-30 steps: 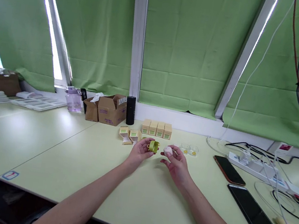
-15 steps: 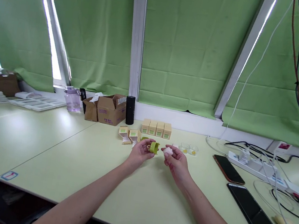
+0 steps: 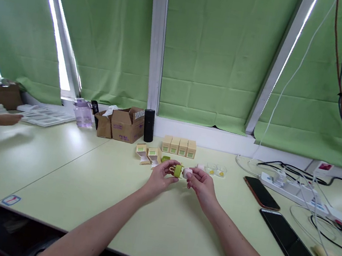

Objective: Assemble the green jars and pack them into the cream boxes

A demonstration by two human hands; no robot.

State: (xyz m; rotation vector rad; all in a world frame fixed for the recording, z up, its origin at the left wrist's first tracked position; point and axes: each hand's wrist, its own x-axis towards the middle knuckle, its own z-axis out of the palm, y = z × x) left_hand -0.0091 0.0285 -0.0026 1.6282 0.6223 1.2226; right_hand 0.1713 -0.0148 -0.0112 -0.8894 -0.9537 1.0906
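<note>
My left hand (image 3: pixel 160 177) pinches a small olive-green plastic piece (image 3: pixel 177 170) above the pale green table (image 3: pixel 85 175). My right hand (image 3: pixel 202 186) is closed on a small white rounded piece (image 3: pixel 187 173), which sits right against the green one. Behind the hands stand a row of small tan boxes (image 3: pixel 179 146) and two opened boxes (image 3: pixel 148 154). Two clear cups with yellow bits (image 3: pixel 216 170) sit to the right of the hands.
Two brown cartons (image 3: pixel 122 124), a black cylinder (image 3: pixel 149 126) and a purple bottle (image 3: pixel 81 113) line the back left. Two phones (image 3: pixel 261 193) (image 3: pixel 296 248), a power strip (image 3: pixel 293 191) and cables fill the right. Another person's hand (image 3: pixel 6 119) reaches toward white trays (image 3: pixel 43 117) at far left.
My hands have come together, so the white piece now meets the green piece. Another person's hand has come into view at the far left.
</note>
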